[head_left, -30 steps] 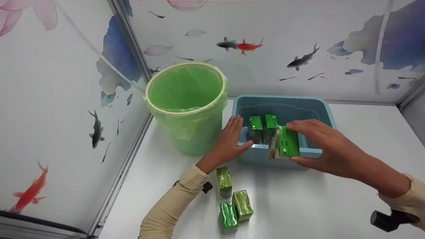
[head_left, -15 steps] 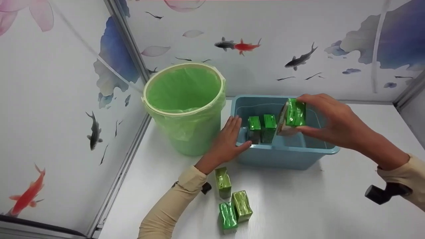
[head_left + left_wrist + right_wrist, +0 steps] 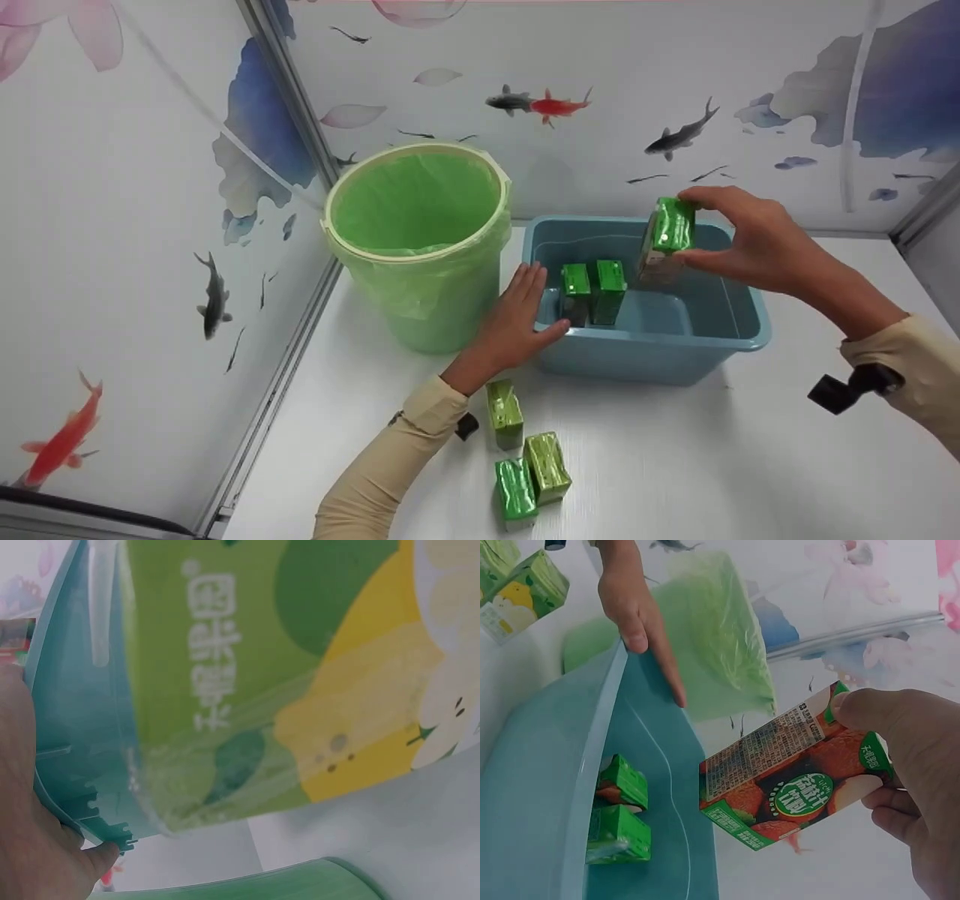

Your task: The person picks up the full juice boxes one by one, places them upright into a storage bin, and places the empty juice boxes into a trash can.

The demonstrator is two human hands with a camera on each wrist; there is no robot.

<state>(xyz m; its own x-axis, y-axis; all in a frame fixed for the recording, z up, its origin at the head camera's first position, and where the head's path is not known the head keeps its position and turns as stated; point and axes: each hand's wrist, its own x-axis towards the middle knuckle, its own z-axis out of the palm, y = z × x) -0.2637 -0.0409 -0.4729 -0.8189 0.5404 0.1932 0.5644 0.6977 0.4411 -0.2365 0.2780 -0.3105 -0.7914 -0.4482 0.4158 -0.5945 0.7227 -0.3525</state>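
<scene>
My right hand (image 3: 757, 244) pinches a juice carton (image 3: 673, 225) by its green-topped end, thumb on one side and fingers on the other. Printed red fruit shows on that carton (image 3: 802, 780) in the right wrist view. It hangs over the back right part of a blue plastic tub (image 3: 637, 360). Two more green-topped cartons, one on the left (image 3: 576, 292) and one beside it (image 3: 609, 291), stand upright inside. At the tub's front left corner, my left hand (image 3: 510, 322) rests against the rim with its fingers extended.
A green bin (image 3: 420, 300) lined with a bag stands left of the tub. In front are two lime cartons (image 3: 505, 415) and a greener carton (image 3: 516, 491) on the white table (image 3: 675, 465). A printed wall (image 3: 622, 67) rises behind.
My right hand has carried the carton from the tub's front edge up and away toward the back right. My left hand has stayed at the rim.
</scene>
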